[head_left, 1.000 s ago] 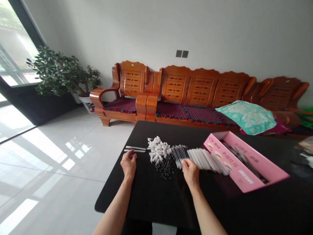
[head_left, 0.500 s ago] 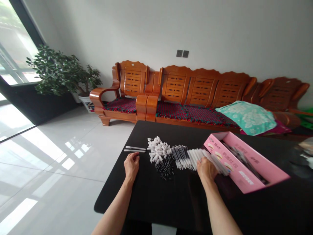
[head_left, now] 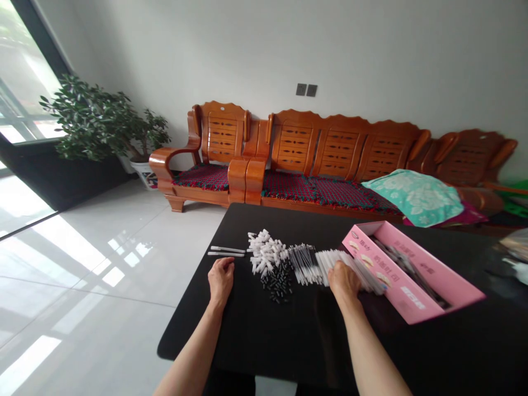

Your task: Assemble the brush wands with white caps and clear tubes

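Observation:
My right hand point(head_left: 345, 281) is over a row of translucent white pen barrels point(head_left: 327, 260), its fingers closed down on one at the left part of the row. To the left of these lies a bundle of pen refills point(head_left: 304, 264), dark with pale ends. My left hand point(head_left: 221, 280) rests on the table with its fingers curled together; whatever is in them, if anything, is hidden. Just beyond it are two slim white pens point(head_left: 226, 251) lying side by side. Between my hands are a heap of white caps point(head_left: 266, 252) and a scatter of small black plugs point(head_left: 277, 283).
A pink open box point(head_left: 406, 291) holding dark slender pieces stands right of the barrels on the black table point(head_left: 289, 335). Behind the table is a wooden sofa point(head_left: 295, 143) with a turquoise pillow point(head_left: 418, 198). A potted plant point(head_left: 103, 124) stands at the left.
My right hand has shifted slightly left over the pen barrels, and its fingers are more closed. My left hand keeps its place by the two pens. The view has moved a little.

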Tool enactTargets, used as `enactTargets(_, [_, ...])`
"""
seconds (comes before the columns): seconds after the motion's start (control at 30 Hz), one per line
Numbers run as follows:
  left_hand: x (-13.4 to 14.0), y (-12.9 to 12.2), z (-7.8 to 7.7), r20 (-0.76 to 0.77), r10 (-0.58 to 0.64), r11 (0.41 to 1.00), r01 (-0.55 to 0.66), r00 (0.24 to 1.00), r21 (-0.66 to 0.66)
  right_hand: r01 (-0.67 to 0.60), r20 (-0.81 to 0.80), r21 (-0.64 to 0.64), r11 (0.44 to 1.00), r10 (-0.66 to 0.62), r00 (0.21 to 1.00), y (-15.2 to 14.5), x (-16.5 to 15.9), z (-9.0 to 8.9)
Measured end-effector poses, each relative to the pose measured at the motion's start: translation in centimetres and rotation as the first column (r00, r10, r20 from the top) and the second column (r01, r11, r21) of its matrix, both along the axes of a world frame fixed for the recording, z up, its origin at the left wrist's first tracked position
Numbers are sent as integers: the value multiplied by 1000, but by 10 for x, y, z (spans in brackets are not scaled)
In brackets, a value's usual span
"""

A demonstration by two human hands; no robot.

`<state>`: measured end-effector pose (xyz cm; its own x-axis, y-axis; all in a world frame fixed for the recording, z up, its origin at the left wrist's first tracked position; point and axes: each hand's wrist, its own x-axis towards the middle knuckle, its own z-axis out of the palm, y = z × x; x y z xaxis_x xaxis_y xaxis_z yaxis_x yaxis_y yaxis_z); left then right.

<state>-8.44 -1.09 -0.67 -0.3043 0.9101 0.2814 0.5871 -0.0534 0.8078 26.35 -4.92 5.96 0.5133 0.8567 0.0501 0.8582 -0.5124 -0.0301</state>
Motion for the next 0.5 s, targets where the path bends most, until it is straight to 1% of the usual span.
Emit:
enactTargets(0.27, [0, -1, 1, -6, 2, 1000, -2, 1000, 10, -54, 3, -34, 998, 54, 999, 9, 5, 1])
enactTargets(0.4, [0, -2, 1, -4, -3, 1000, 3, 1000, 22, -62, -27, -11, 998, 62, 998, 9, 6, -1])
enactTargets(0.5, [0, -1, 1, -2, -2, 1000, 2, 1000, 21, -79, -69, 30, 996, 81, 994, 8, 6, 0])
